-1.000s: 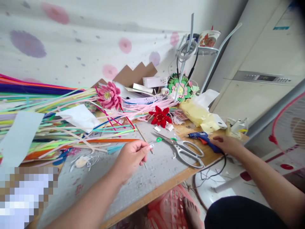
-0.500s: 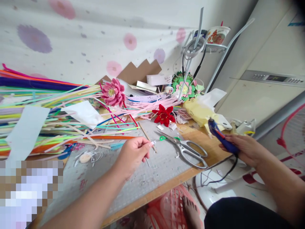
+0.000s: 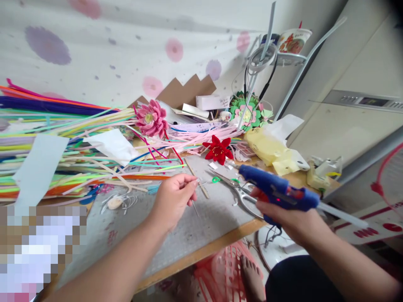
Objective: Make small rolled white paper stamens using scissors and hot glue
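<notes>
My left hand (image 3: 176, 197) is above the grey cutting mat (image 3: 132, 239), thumb and index finger pinched on a small white piece (image 3: 202, 182) whose kind is unclear. Below these fingers shows a thin rod (image 3: 195, 208); whether it is held or lies on the mat, I cannot tell. My right hand (image 3: 280, 214) grips a blue glue gun (image 3: 270, 186), its nozzle pointing left toward the left hand and a translucent glue stick (image 3: 343, 214) jutting from its back. Beneath the gun lie scissors (image 3: 244, 197), partly covered. A wooden stick (image 3: 197, 178) rests just beyond my left fingertips.
A red felt-like flower (image 3: 218, 149) and a pink flower (image 3: 151, 118) stand at the back. Bundles of coloured fuzzy stems (image 3: 63, 147) fill the left. A coil of white string (image 3: 115, 203) lies on the mat. A yellow plastic bag (image 3: 267, 149) is at the right.
My right hand has brought the glue gun left over the scissors and turned its nozzle from upward to leftward. The left hand stays nearly in place, still pinching.
</notes>
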### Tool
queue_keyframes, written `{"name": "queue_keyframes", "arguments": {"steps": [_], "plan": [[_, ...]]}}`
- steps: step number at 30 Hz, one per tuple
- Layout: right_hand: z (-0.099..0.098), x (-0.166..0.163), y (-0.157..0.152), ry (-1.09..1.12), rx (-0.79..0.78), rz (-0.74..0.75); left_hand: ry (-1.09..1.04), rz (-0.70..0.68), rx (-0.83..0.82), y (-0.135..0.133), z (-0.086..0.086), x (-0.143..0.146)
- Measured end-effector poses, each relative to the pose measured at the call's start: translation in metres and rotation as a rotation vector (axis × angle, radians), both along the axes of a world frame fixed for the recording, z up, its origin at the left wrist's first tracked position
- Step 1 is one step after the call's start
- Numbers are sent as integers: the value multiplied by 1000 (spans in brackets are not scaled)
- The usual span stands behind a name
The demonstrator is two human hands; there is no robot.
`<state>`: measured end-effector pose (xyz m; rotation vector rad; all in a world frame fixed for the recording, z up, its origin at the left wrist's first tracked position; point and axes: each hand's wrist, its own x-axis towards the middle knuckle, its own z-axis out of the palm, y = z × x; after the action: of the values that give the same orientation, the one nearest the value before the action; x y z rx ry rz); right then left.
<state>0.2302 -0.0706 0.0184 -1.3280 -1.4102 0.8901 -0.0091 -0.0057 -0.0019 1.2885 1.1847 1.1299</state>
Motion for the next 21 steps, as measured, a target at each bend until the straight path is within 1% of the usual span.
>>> {"name": "queue_keyframes", "arguments": {"steps": [2, 3, 5, 6, 8, 11, 13, 14, 17, 19, 21], "plan": [[1, -13, -4, -270, 131, 109, -16, 14, 6, -1, 1, 0], [1, -18, -5, -369, 196, 172, -17, 16, 7, -1, 1, 0], [2, -28, -5, -471, 299, 231, -20, 16, 3, -2, 2, 1], [2, -31, -4, -478, 333, 224, -24, 10, -1, -2, 3, 1], [-1, -39, 0, -430, 376, 136, -29, -13, -9, -3, 3, 1], [-7, -52, 11, -311, 342, -31, 5, -53, -3, -6, 1, 2], [-11, -62, 18, -262, 301, -105, 56, -63, 18, -8, -1, 4], [-13, -67, 22, -251, 301, -128, 80, -71, 30, -9, -2, 4], [-16, -79, 29, -241, 364, -188, 132, -96, 67, -11, -4, 5], [-16, -84, 31, -248, 405, -192, 154, -109, 81, -11, -4, 5], [-14, -87, 31, -260, 411, -177, 163, -110, 85, -12, -3, 5]]}}
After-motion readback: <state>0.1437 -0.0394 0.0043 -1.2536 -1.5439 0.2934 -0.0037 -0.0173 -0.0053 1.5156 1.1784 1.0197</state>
